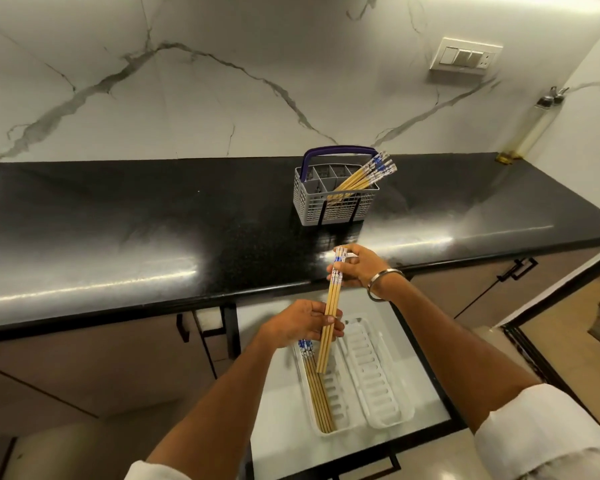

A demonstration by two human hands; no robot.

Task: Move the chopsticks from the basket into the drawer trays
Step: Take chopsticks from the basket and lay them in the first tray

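Note:
A bundle of wooden chopsticks (330, 306) with blue-and-white tops is held upright between both hands above the open drawer. My right hand (362, 266) grips its top end and my left hand (303, 323) grips its lower half. Beneath them, the left white tray (338, 422) in the drawer holds several chopsticks (317, 393) lying lengthwise. The right white tray (374, 375) has nothing in it. On the black counter stands the grey basket (329, 206) with a purple handle, and several more chopsticks (364, 176) lean out of it to the right.
The open drawer (281, 410) juts out under the counter edge (153, 303), with a dark frame around it. Closed cabinet doors with black handles flank it. A switch plate (465, 57) sits on the marble wall, and an oil bottle (530, 129) leans in the far right corner.

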